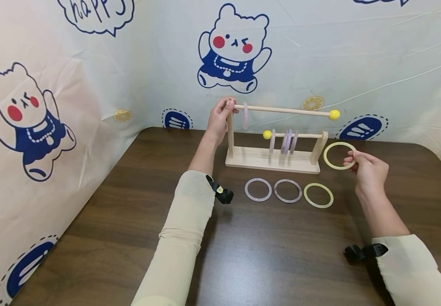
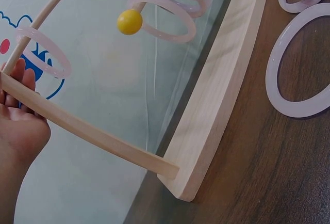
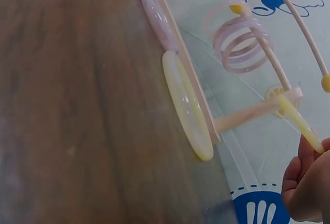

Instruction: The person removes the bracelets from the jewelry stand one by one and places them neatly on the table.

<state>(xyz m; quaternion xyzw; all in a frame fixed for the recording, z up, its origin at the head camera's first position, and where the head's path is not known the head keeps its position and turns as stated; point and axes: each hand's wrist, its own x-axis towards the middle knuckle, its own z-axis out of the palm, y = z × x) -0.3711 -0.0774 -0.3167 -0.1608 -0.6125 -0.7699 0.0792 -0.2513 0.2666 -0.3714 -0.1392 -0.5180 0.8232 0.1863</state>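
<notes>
My left hand point(image 1: 219, 119) holds the top of the tall left post of a wooden bangle stand point(image 1: 274, 162); in the left wrist view its fingers point(image 2: 29, 78) reach behind the post. One pale pink bangle point(image 1: 245, 119) hangs on the upper rod near that hand. Several lilac and pinkish bangles point(image 1: 284, 145) hang on the shorter lower rod. My right hand point(image 1: 371, 172) pinches a yellow bangle point(image 1: 339, 168) by its edge, just right of the stand's short post point(image 3: 252, 114). In the right wrist view this bangle appears edge-on.
In front of the stand a lilac bangle point(image 1: 258, 199), a mottled purple bangle point(image 1: 287, 201) and another yellow bangle point(image 1: 318, 206) lie flat in a row on the brown table point(image 1: 266, 255). Yellow balls point(image 1: 334, 114) cap the rods' free ends. A printed cloth point(image 1: 167, 63) hangs behind.
</notes>
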